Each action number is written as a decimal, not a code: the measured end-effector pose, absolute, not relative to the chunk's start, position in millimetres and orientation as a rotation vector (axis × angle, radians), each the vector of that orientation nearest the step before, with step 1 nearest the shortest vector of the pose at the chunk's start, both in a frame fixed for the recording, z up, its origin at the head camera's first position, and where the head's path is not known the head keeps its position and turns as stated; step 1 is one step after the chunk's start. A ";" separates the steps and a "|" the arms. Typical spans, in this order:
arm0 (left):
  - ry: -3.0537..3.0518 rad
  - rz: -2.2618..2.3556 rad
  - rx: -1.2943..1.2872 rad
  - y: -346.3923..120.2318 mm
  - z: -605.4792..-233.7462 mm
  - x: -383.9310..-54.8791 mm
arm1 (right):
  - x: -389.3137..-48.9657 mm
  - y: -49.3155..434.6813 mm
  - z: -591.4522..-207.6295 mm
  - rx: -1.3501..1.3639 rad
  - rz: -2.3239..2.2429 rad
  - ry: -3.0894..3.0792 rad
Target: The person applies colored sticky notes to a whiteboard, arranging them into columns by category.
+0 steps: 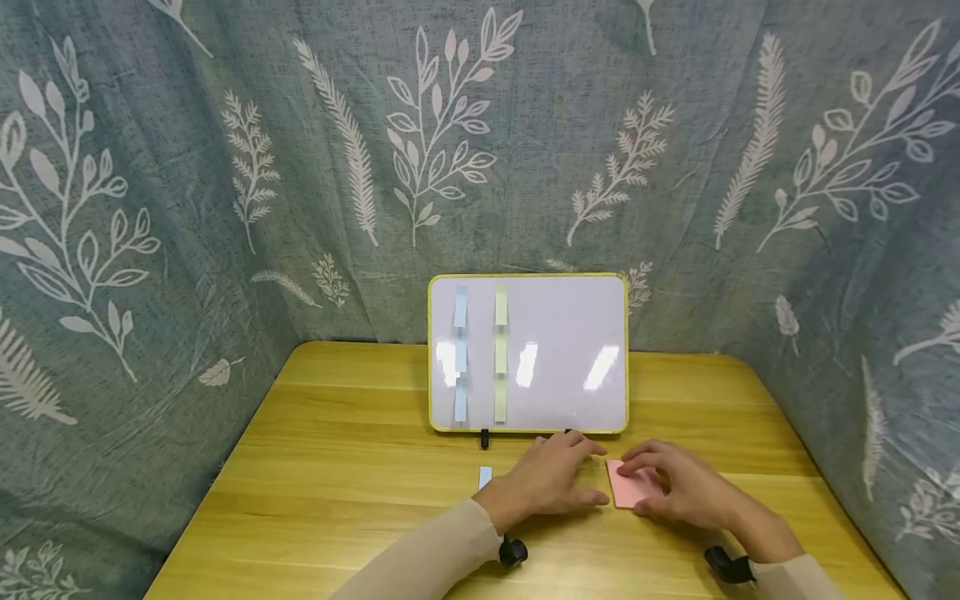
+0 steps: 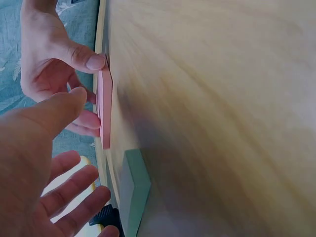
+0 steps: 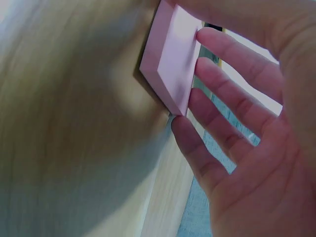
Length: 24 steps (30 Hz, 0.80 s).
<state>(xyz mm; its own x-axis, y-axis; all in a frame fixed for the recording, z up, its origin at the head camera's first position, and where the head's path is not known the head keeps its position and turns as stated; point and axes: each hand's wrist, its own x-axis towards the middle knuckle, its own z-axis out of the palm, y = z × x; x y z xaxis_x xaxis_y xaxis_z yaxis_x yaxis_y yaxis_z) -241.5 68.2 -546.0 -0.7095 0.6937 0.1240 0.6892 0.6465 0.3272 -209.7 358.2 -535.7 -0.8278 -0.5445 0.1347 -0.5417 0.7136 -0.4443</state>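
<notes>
A pink sticky-note pad (image 1: pixel 628 485) lies flat on the table in front of the whiteboard. My right hand (image 1: pixel 686 487) spans it from the right, with the thumb at its near edge and the fingertips across its top and far side. In the right wrist view, several fingertips touch the pink pad (image 3: pixel 173 64). Just left of the pad, my left hand (image 1: pixel 551 475) hovers with spread fingers and holds nothing. Below that hand, in the left wrist view, sits a green pad (image 2: pixel 136 190); the left hand seems to hide it from the head view.
A yellow-edged whiteboard (image 1: pixel 570 333) stands at the back on small black feet. It bears a column of blue notes (image 1: pixel 461 357) and a column of green notes (image 1: pixel 500 354). A pale blue pad (image 1: pixel 485 477) lies partly behind the left wrist. Patterned curtains (image 1: pixel 337 167) surround the table.
</notes>
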 end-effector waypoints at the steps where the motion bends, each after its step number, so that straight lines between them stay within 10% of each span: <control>1: 2.841 0.548 1.191 69.0 -546.7 -241.2 | -210.1 357.0 -535.8 -0.936 -0.753 2.898; 24: 2.882 0.493 1.164 76.9 -552.3 -244.1 | -214.1 343.4 -533.1 -0.931 -0.850 2.875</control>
<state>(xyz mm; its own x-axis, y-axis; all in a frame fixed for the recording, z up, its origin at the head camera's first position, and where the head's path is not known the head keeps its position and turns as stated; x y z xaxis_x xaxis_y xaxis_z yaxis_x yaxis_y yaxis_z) -244.1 76.9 -552.3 -0.7263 0.6767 0.1209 0.6784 0.6773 0.2847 -214.1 343.4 -533.1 -0.8241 -0.5439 0.1585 -0.5426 0.6773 -0.4969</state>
